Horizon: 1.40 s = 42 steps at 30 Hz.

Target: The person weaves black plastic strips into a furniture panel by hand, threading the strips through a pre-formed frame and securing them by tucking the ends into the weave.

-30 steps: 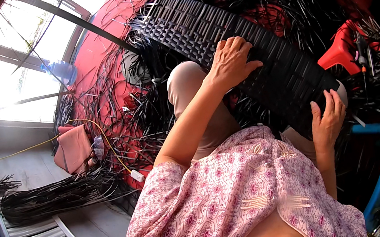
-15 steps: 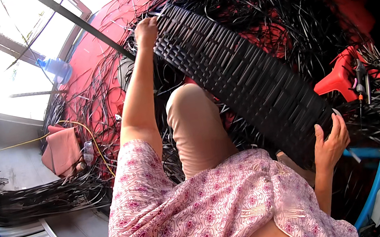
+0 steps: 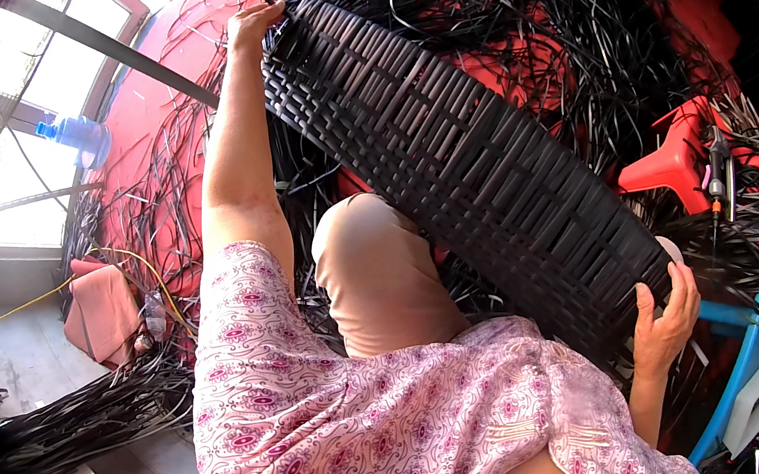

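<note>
A long dark panel woven from flat black strips [image 3: 466,151] slants across the view, from the far left down to the near right. My left hand [image 3: 254,24] reaches out to its far end, fingers closed on the corner there. At the near right end my right hand [image 3: 663,321] grips the edge, its thumb over the weave and its fingers along the outer side. A pale round piece [image 3: 669,249] shows beside those fingertips; what it is I cannot tell. The panel hides its own underside. My bent knee [image 3: 376,273] is just left of it.
Loose black strips [image 3: 590,48] cover much of the red floor [image 3: 158,103]. A red plastic stool [image 3: 676,159] with a tool lying on it is at right, above a blue container [image 3: 744,376]. At left lie a folded pink cloth [image 3: 103,311] and a strip bundle [image 3: 93,399].
My left hand has moved farther out and slightly left along the panel's far end. The panel sits a little to the left, and the whole view has shifted slightly. My right hand keeps its place.
</note>
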Each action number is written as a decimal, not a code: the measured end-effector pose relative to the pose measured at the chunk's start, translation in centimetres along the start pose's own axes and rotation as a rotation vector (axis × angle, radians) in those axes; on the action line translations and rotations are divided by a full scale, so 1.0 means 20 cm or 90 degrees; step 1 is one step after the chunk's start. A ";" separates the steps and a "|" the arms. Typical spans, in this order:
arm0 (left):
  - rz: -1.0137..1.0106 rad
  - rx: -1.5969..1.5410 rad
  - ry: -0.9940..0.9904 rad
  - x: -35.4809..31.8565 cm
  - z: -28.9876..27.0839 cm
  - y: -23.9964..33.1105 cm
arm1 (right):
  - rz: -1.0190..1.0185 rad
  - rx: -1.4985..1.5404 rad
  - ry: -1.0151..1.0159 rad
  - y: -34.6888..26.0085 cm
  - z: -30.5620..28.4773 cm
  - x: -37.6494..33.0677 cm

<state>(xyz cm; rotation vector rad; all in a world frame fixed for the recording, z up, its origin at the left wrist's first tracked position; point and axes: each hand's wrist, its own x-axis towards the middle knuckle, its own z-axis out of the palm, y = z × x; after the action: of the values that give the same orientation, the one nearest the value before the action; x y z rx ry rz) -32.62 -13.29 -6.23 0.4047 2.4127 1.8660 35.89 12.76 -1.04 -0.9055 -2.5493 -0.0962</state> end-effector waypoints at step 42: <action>0.489 0.433 -0.290 -1.09 0.41 0.35 | -0.043 0.104 0.018 0.19 0.08 0.03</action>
<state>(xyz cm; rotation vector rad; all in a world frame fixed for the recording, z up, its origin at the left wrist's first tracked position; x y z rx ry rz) -8.77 -9.22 -3.97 1.7660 2.6386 0.7993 37.24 16.49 -2.47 -0.7511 -2.5188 0.0769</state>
